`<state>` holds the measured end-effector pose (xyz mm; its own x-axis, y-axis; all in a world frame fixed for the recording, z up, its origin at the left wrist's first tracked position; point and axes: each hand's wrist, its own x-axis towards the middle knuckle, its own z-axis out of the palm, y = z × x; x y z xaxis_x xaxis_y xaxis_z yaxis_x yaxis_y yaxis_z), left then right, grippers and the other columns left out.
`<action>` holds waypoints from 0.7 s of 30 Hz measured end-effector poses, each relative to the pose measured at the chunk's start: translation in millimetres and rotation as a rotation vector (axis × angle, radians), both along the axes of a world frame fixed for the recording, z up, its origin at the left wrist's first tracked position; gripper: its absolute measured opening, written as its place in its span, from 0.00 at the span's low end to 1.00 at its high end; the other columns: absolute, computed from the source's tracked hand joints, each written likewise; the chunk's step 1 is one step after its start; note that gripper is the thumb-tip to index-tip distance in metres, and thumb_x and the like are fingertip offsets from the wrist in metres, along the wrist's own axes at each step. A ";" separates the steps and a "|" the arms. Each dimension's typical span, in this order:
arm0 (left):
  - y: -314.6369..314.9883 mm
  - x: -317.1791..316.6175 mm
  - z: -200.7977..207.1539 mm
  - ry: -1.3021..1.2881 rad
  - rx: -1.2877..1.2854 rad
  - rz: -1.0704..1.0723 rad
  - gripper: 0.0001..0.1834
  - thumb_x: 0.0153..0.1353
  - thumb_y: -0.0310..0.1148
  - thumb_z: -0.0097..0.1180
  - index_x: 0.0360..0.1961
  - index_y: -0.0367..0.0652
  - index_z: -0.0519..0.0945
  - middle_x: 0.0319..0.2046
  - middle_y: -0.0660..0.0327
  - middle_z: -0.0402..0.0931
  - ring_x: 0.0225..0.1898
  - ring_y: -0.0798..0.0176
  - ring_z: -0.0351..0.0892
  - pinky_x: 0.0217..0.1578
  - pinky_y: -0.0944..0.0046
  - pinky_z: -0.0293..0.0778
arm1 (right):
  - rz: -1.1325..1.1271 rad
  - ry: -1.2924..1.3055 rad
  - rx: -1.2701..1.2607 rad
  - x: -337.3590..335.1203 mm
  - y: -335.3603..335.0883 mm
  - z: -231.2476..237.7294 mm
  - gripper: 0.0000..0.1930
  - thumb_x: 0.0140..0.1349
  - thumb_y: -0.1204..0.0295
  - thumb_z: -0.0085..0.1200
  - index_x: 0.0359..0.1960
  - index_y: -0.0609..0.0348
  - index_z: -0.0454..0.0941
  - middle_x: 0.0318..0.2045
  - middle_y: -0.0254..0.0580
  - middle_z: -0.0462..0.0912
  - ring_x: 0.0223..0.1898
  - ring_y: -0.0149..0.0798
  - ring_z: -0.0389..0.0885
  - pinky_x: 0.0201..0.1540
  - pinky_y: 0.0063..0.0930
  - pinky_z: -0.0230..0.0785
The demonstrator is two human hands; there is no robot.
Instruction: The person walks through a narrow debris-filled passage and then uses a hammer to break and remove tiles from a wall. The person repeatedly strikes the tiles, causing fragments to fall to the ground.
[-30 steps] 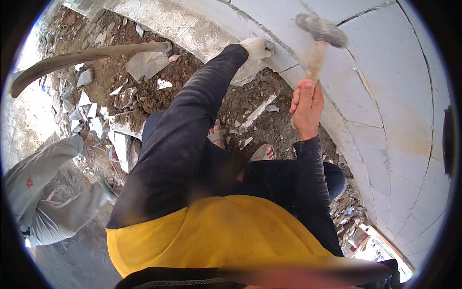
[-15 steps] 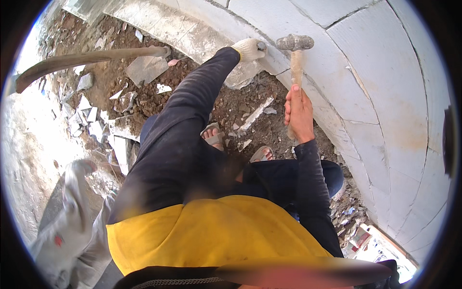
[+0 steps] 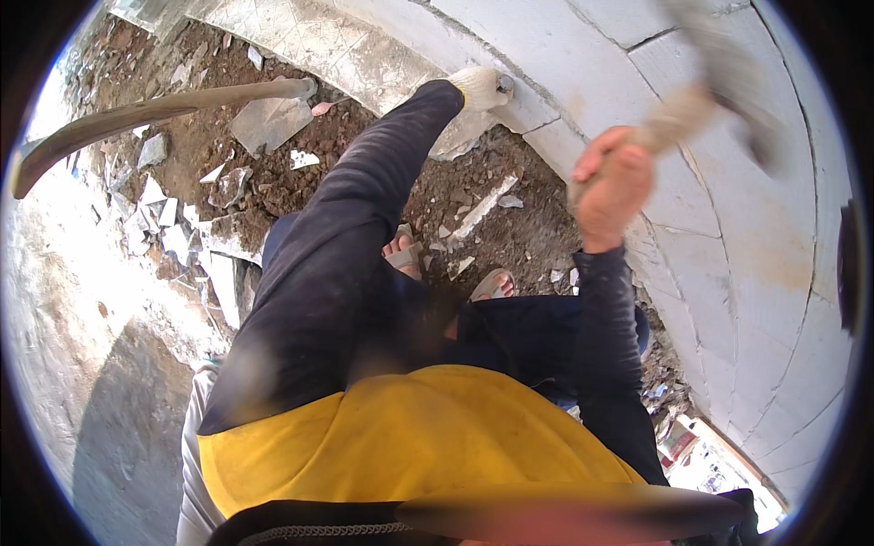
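My left hand [image 3: 473, 89], in a white knitted glove, is closed around a chisel [image 3: 504, 84] at the foot of the white block wall. Only the chisel's round grey end shows; the rest is hidden by the glove and the wall's edge. Bare and closed, my right hand [image 3: 614, 191] grips the wooden handle of a hammer [image 3: 675, 118]. The hammer is lifted to the right of the chisel, apart from it, and its head is smeared by motion in front of the wall.
White blocks form a wall [image 3: 746, 227] along the right. A long wooden tool handle [image 3: 164, 109] lies across the rubble at left, near a flat slab [image 3: 269, 126]. Broken tile pieces [image 3: 168, 209] litter the soil. Another person's grey trouser leg [image 3: 196, 473] shows at lower left.
My right hand has swung the hammer up and to the right, away from the chisel. My left hand stays nearly in place. The other person's legs have moved mostly out of sight.
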<state>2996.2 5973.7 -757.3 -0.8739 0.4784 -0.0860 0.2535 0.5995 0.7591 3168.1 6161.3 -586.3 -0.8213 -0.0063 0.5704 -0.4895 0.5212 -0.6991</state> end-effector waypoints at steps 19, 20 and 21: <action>4.7 0.9 -4.8 0.046 -0.008 0.035 0.23 0.63 0.49 0.58 0.46 0.40 0.87 0.33 0.40 0.86 0.39 0.36 0.87 0.41 0.45 0.81 | 0.087 -0.037 -0.198 -2.8 1.2 18.2 0.26 0.79 0.43 0.45 0.38 0.56 0.72 0.21 0.29 0.70 0.18 0.26 0.70 0.19 0.25 0.63; 4.9 1.5 -4.8 0.068 0.013 0.041 0.23 0.63 0.49 0.58 0.46 0.39 0.87 0.33 0.40 0.86 0.39 0.36 0.87 0.42 0.46 0.81 | 0.064 -0.003 0.084 -2.6 1.0 -1.8 0.28 0.78 0.40 0.45 0.38 0.55 0.71 0.21 0.28 0.70 0.18 0.26 0.69 0.18 0.26 0.63; 4.7 0.7 -4.8 0.059 -0.010 0.034 0.22 0.63 0.48 0.58 0.45 0.40 0.87 0.34 0.40 0.86 0.40 0.36 0.87 0.42 0.46 0.81 | 0.024 -0.179 0.188 0.9 3.1 -17.7 0.27 0.78 0.40 0.45 0.37 0.54 0.71 0.20 0.27 0.69 0.17 0.25 0.68 0.17 0.26 0.63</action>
<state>2996.9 5978.4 -762.1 -0.8934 0.4475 -0.0389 0.2766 0.6163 0.7374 3168.9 6164.4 -604.0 -0.9075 -0.1194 0.4028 -0.3805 0.6399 -0.6676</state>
